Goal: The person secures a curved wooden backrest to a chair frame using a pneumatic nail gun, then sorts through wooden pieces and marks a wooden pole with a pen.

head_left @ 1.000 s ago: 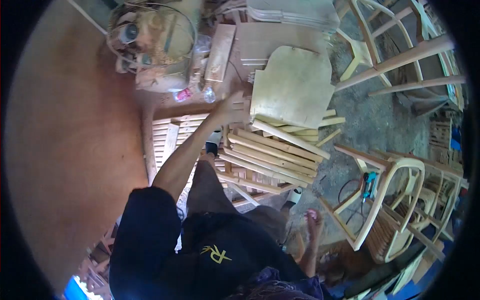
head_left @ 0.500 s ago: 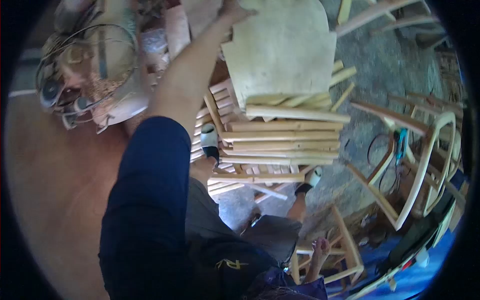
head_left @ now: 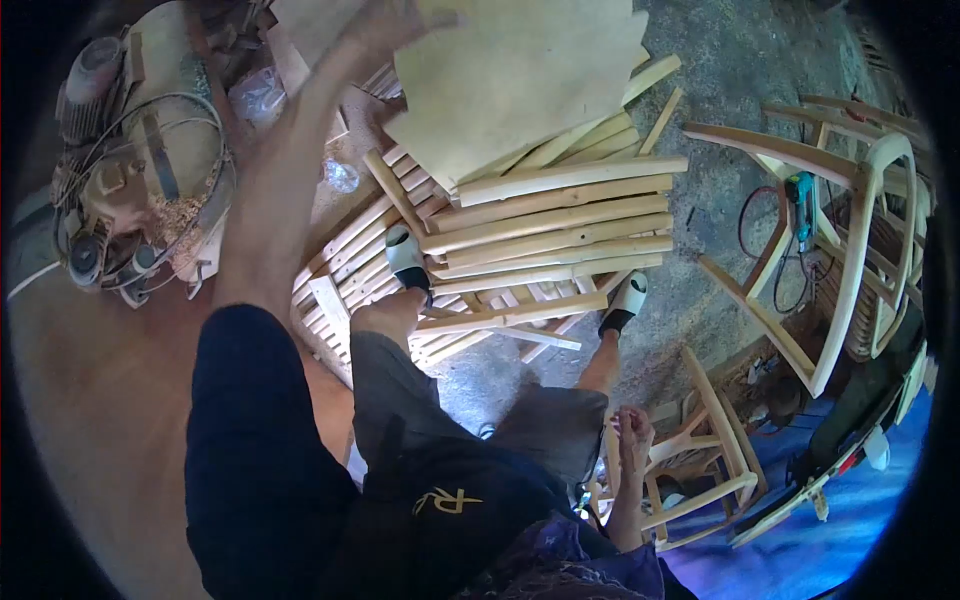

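At the top of the view, my left hand (head_left: 388, 32) is smeared by motion. It reaches over the left side of a pale, flat wooden panel (head_left: 510, 90), and its grip cannot be made out. The panel rests above a pile of light wooden slats (head_left: 560, 215), with its lower edge near the topmost ones. Down by my right side hangs my right hand (head_left: 633, 425), fingers curled in, with nothing visible in them. Close behind it stands a wooden chair frame (head_left: 700, 460).
My sandalled feet stand among the slats and a slatted wooden piece (head_left: 345, 270). On the left is a machine (head_left: 160, 150) with a motor, cable and shavings. To the right are chair frames (head_left: 850, 260) and a teal power tool (head_left: 800, 200) with a cord.
My left hand and arm have swung left. The panel has shifted left and turned relative to the slats. The camera view has moved too. My right hand stays low at my side.
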Demonstrator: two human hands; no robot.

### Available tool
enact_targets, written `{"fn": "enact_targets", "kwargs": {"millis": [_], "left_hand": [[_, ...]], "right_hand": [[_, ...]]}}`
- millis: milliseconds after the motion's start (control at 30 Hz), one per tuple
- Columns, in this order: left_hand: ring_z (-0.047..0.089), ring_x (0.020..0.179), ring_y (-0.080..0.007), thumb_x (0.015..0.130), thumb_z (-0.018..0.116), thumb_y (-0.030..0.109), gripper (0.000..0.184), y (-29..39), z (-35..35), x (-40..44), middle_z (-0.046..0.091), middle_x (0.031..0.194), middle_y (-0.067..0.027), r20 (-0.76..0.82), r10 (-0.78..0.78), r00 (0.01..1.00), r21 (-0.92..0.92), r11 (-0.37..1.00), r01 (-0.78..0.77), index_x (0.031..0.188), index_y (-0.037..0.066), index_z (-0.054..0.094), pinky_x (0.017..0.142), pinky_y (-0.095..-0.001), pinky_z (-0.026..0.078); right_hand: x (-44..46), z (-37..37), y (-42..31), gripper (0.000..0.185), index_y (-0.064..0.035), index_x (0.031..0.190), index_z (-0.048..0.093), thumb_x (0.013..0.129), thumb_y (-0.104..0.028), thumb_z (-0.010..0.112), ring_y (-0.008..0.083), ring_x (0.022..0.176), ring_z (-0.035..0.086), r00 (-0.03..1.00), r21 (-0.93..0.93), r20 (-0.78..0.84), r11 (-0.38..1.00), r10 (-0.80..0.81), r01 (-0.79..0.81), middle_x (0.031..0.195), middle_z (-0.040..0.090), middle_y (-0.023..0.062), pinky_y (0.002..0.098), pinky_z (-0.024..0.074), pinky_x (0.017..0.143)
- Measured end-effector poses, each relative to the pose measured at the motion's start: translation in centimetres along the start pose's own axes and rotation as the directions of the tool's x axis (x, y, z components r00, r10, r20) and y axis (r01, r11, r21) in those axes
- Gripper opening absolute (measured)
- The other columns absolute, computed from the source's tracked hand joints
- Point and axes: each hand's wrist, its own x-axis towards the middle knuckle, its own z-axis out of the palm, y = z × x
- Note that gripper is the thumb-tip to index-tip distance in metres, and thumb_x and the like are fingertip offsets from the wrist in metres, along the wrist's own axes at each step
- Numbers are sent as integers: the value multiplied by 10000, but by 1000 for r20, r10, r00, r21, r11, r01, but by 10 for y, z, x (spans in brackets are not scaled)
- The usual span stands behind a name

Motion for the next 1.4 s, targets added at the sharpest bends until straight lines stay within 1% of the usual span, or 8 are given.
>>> {"fn": "enact_targets", "kwargs": {"millis": [167, 367, 633, 867, 967, 1067, 1233, 1400], "left_hand": [[656, 797, -371, 884, 769, 385, 413, 87, -35, -103, 654, 829, -222, 3, -138, 990, 130, 982, 136, 937, -18, 695, 776, -479, 503], [616, 714, -297, 902, 746, 236, 281, 176, -114, -228, 657, 831, -183, -74, -315, 946, 103, 941, 321, 957, -37, 705, 704, -425, 485], [650, 733, -299, 905, 746, 256, 287, 191, -164, -351, 685, 825, -192, -263, -746, 611, 106, 608, 787, 1004, -13, 727, 704, -421, 507], [710, 881, -440, 946, 690, 410, 444, 132, -167, -375, 720, 916, -261, -464, -681, 566, 178, 555, 813, 991, -31, 715, 769, -506, 535], [710, 855, -449, 929, 708, 440, 499, 78, -159, -369, 716, 885, -270, -595, -404, 695, 389, 612, 688, 981, -56, 709, 775, -494, 539], [715, 915, -459, 888, 729, 500, 572, 18, -166, -341, 718, 900, -306, -620, -612, 491, 200, 482, 853, 973, -66, 735, 820, -523, 541], [722, 1003, -444, 824, 753, 544, 665, -89, -199, -280, 723, 1048, -325, -683, -562, 467, 280, 389, 878, 1104, -59, 743, 896, -499, 548], [740, 883, -328, 833, 762, 478, 635, -178, -197, -254, 749, 1018, -247, -653, -688, 318, -153, 530, 834, 1220, -23, 713, 807, -432, 565]], "right_hand": [[24, -20, -6, 246, -50, 1136, 694, 1003, -257, 693, 147, 868, 704, 995, -15, 92, 999, -50, 52, 958, 725, 45, 286, 552, 754], [42, -36, -17, 196, -65, 1096, 698, 998, -235, 686, 134, 836, 693, 987, 5, 155, 999, -50, 50, 930, 723, 33, 272, 529, 721], [43, -43, -49, 268, -78, 1122, 693, 988, -310, 710, 161, 861, 705, 977, -72, 211, 997, 11, 4, 957, 722, 42, 319, 547, 755], [36, -36, -62, 314, -50, 1160, 694, 975, -300, 731, 179, 879, 715, 977, -79, 212, 997, 13, 4, 977, 730, 63, 335, 563, 786], [19, -20, -79, 343, -34, 1179, 694, 974, -307, 731, 177, 877, 715, 982, -83, 189, 997, 16, 0, 984, 733, 74, 319, 558, 784], [26, -25, -50, 352, -33, 1191, 694, 972, -306, 732, 177, 882, 718, 978, -31, 209, 1000, 8, -1, 985, 735, 80, 308, 557, 791], [14, -32, -32, 294, -70, 1144, 696, 977, -308, 737, 142, 834, 709, 988, -79, 155, 997, 25, -13, 927, 734, 36, 290, 564, 769], [9, -41, -14, 357, -51, 1164, 696, 968, -346, 740, 181, 877, 725, 983, -52, 153, 994, 105, -98, 994, 738, 66, 325, 568, 788]]}}
